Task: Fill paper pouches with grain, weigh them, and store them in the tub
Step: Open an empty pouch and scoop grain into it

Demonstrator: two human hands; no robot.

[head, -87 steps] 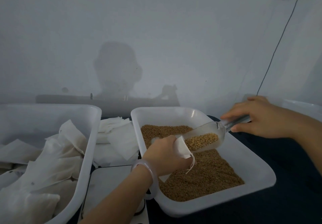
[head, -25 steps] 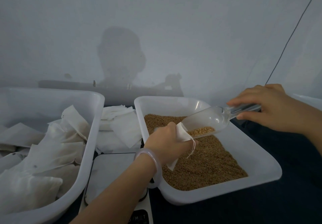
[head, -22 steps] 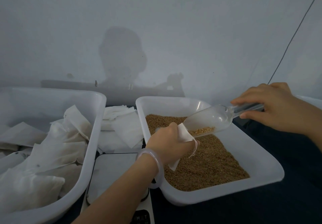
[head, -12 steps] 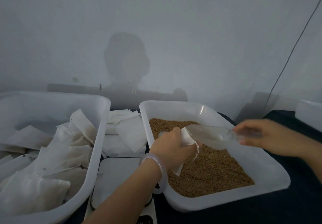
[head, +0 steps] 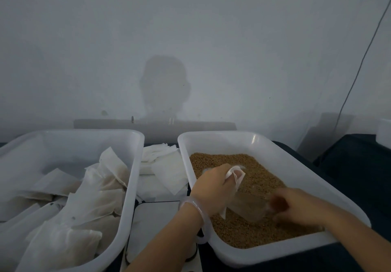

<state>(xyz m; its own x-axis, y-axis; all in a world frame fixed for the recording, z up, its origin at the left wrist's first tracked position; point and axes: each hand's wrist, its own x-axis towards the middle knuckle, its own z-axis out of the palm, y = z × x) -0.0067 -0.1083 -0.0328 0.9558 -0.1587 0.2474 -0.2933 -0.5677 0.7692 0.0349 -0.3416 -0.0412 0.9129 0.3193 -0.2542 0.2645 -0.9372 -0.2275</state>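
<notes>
- Over the near-left part of the grain tray point(head: 232, 142), the paper pouch point(head: 236, 172) is held clear of the grain point(head: 254, 235). Its long axis is steep: the crumpled mouth with its drawstring points up and away, and the bottom corner pokes out below the palm, toward the person.
- The left hand point(head: 213, 189) is clenched round the pouch's middle, with one finger against the mouth. A pale bangle point(head: 206, 227) sits on that wrist.
- Just right of the pouch, the clear scoop point(head: 247, 206) lies low over the grain. Its long axis runs across the tray, with the bowl toward the pouch, and motion smears it.
- The right hand point(head: 300, 207), also blurred, grasps the scoop's handle end.
- Left of the tray sits a white scale point(head: 154, 218), with loose empty pouches point(head: 167, 166) behind it.
- Farther left, the tub point(head: 84, 132) holds a heap of filled pouches point(head: 95, 197).
- All of it stands on a dark cloth point(head: 349, 166) against a pale wall point(head: 211, 39).
</notes>
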